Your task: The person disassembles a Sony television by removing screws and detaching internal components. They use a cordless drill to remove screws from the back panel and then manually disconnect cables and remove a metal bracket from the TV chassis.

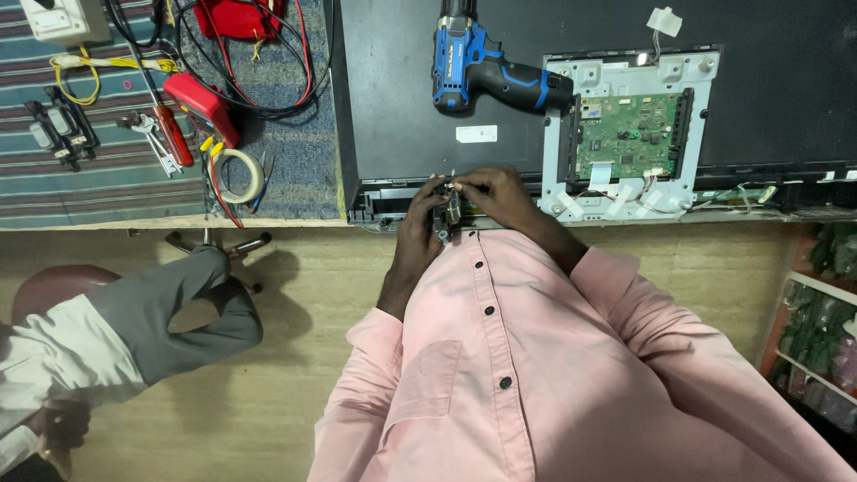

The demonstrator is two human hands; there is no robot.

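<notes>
Both my hands meet at the near edge of a black flat-screen panel (402,98) that lies back-up on the bench. My left hand (420,223) grips a small dark metal part (444,217) from the left. My right hand (500,192) pinches the top of the same part with its fingertips. A green circuit board (629,134) in a white metal frame (558,143) sits just right of my hands. A blue and black cordless drill (486,67) lies on the panel beyond them.
On the striped cloth at left lie a red-handled screwdriver (171,134), a tape roll (237,176), a red multimeter (201,103) with leads and a white power strip (62,18). Another person sits on a stool at lower left (134,330). Shelves with circuit boards stand at right (821,330).
</notes>
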